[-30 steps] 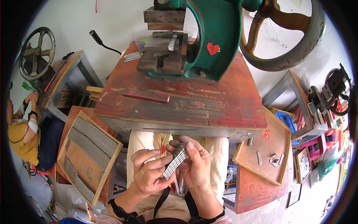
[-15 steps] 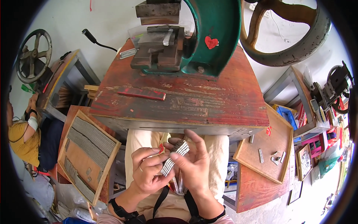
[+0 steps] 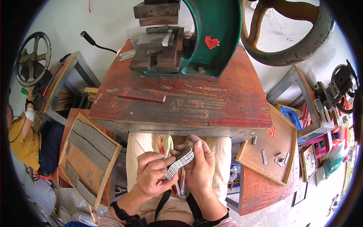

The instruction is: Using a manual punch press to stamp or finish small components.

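Note:
A small bundle of silver-grey metal strips (image 3: 180, 164), stacked in layers with ridged edges, is held over my lap in front of the workbench. My left hand (image 3: 153, 174) pinches its lower left end between thumb and fingers. At the upper right end, my right hand (image 3: 201, 166) is closed around it, thumb raised along the side; part of the bundle is hidden by the fingers. Below the hands, a clear bag-like item (image 3: 182, 185) lies partly hidden between my legs.
A green press (image 3: 223, 49) with a large handwheel (image 3: 291, 56) stands on the red wooden bench (image 3: 234, 106), where a dark red bar (image 3: 141, 95) lies. Left is a wooden tray (image 3: 81, 164) of metal strips; right, another tray (image 3: 261, 166) with loose pieces. A co-worker (image 3: 24, 147) sits far left.
The bundle has bent, its layers now curving between my hands. My right thumb has lifted toward its upper end. The co-worker's hand has moved up toward the far-left handwheel.

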`<state>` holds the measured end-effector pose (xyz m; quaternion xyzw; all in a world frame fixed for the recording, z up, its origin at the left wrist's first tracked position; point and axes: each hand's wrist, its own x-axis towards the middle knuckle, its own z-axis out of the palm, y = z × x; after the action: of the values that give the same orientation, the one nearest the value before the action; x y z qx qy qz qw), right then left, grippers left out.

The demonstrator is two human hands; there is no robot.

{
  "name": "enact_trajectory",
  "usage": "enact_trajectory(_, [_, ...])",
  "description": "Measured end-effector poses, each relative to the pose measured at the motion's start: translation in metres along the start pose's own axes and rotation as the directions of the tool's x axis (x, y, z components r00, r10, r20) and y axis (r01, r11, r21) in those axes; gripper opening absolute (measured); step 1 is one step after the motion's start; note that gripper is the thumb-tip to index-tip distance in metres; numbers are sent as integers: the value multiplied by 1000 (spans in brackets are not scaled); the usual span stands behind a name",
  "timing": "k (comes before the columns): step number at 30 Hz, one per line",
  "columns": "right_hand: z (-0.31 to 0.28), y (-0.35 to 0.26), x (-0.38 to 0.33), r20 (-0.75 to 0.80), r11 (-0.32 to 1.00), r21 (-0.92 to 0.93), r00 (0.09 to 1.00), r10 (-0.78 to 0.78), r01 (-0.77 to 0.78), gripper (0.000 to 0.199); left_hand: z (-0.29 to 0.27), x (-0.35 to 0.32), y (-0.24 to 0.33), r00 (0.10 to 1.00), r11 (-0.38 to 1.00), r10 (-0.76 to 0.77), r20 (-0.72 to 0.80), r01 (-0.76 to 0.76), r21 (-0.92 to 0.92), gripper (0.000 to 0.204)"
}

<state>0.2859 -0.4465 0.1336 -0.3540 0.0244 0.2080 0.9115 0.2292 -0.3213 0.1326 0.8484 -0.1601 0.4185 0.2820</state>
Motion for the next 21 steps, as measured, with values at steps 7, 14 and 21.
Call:
enact_trajectory(7, [17,21,-18,136,950,-124,954,-269,285,54,6,-1,-1,996,997,-82,-43,81,-18,41])
enact_trajectory(14, [5,1,-6,-50,998,-46,998,-43,41,47,6,-2,3,995,996,-87,-43,85,-40,38])
enact_trajectory(21, [-5,-11,1,-103,972,-232,994,-40,15,39,15,-2,4,977,965,-212,26,213,-153,38])
